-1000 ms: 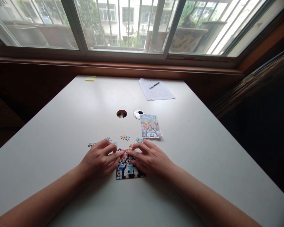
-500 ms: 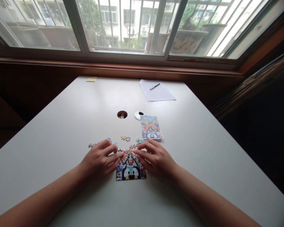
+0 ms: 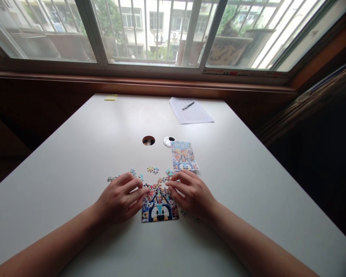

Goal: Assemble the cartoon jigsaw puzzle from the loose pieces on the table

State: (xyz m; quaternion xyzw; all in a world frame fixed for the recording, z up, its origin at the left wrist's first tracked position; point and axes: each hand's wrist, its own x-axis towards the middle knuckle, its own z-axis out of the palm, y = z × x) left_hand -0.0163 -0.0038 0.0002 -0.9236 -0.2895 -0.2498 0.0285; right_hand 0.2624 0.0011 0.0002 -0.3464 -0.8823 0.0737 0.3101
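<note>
A partly assembled colourful jigsaw puzzle (image 3: 159,206) showing a blue cartoon dog lies flat on the white table (image 3: 75,154). My left hand (image 3: 119,200) rests palm down at its left edge, fingers stretched toward the top corner. Along the puzzle's right edge lies my right hand (image 3: 193,194), fingers spread and flat, holding nothing. Loose puzzle pieces (image 3: 152,169) are scattered just beyond the fingertips. A small reference picture card (image 3: 183,156) of the same image lies farther back on the right.
A round cable hole (image 3: 148,140) and its metal cap (image 3: 168,141) sit mid-table. At the far edge lie a sheet of paper (image 3: 192,111) with a pen (image 3: 188,105) on it and a yellow sticky pad (image 3: 110,98). A window runs behind.
My right hand has slid to the right off the puzzle, uncovering more of the dog picture. My left hand has hardly moved.
</note>
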